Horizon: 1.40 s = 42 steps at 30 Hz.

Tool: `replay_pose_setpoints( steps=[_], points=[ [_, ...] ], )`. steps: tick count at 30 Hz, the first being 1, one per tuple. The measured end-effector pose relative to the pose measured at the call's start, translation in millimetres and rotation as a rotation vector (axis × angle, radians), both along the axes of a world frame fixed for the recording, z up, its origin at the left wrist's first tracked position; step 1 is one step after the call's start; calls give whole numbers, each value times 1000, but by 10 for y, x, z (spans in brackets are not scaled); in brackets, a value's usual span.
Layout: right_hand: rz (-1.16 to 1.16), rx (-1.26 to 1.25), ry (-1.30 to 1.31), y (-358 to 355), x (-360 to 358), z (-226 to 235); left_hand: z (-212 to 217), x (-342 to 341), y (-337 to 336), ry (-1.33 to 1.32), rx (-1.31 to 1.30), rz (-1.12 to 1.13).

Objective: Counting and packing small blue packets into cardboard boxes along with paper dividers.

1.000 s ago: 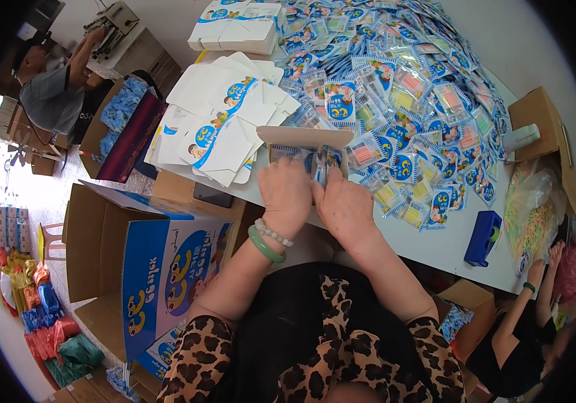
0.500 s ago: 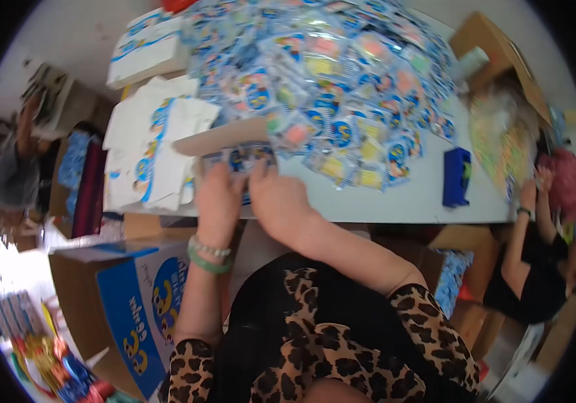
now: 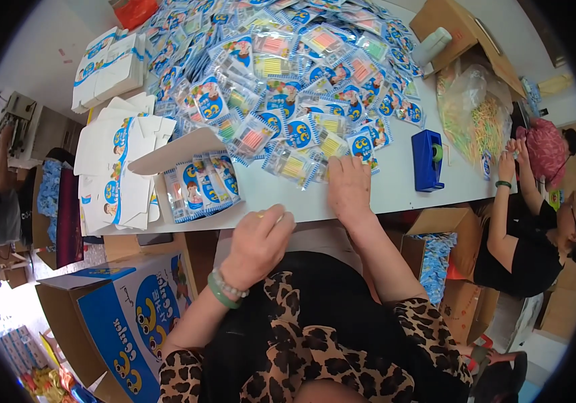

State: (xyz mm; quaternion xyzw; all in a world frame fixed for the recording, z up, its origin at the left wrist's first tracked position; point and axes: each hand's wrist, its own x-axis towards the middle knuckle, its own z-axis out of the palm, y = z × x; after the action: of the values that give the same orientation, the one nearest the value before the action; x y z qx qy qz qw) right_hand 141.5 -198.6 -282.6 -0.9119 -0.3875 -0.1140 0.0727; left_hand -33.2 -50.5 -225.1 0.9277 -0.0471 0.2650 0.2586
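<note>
My right hand (image 3: pixel 349 191) is at the near edge of the pile of small clear-and-blue packets (image 3: pixel 281 94), its fingers together and bent over a packet (image 3: pixel 363 146). The fingertips are partly hidden. Over the table's front edge, my left hand (image 3: pixel 259 245) hovers with its fingers curled in and nothing showing in them. To its left stands an open white carton (image 3: pixel 215 213) with its flap raised, holding a row of upright packets (image 3: pixel 200 183). Neither hand touches that carton.
Flattened white cartons (image 3: pixel 103 168) and a stack of them (image 3: pixel 110 70) lie at left. A blue tape dispenser (image 3: pixel 427 161) and a bag of coloured sticks (image 3: pixel 479 121) are at right. Below the table are a large blue box (image 3: pixel 123 322) and a box of packets (image 3: pixel 435 262). A co-worker (image 3: pixel 519 248) sits at right.
Both hands have come out of the carton. My right hand has moved right to the packet pile; my left hand has drawn back toward me. The view has shifted, and the packed carton shows.
</note>
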Motion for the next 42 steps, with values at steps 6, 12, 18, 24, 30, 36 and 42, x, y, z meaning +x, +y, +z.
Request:
replay_pose_setpoints(
  steps=[6, 12, 18, 24, 30, 36, 42],
  points=[
    [51, 146, 55, -137, 12, 147, -333, 671, -74, 256, 235, 46],
    [-246, 311, 49, -435, 402, 104, -478, 980, -87, 286, 427, 80],
    [-574, 346, 620, -612, 649, -75, -273, 821, -5, 318, 392, -29],
    [-419, 535, 557, -646, 584, -106, -235, 790, 80, 366, 451, -76],
    [-374, 933, 1016, -706, 451, -32, -248, 786, 131, 321, 393, -130],
    [-304, 1205, 1436, -679, 364, 232, -158, 800, 68, 686, -567, 228],
    [-91, 1137, 1621, -161, -114, 306, -352, 705, -43, 356, -1602, 67]
  ],
)
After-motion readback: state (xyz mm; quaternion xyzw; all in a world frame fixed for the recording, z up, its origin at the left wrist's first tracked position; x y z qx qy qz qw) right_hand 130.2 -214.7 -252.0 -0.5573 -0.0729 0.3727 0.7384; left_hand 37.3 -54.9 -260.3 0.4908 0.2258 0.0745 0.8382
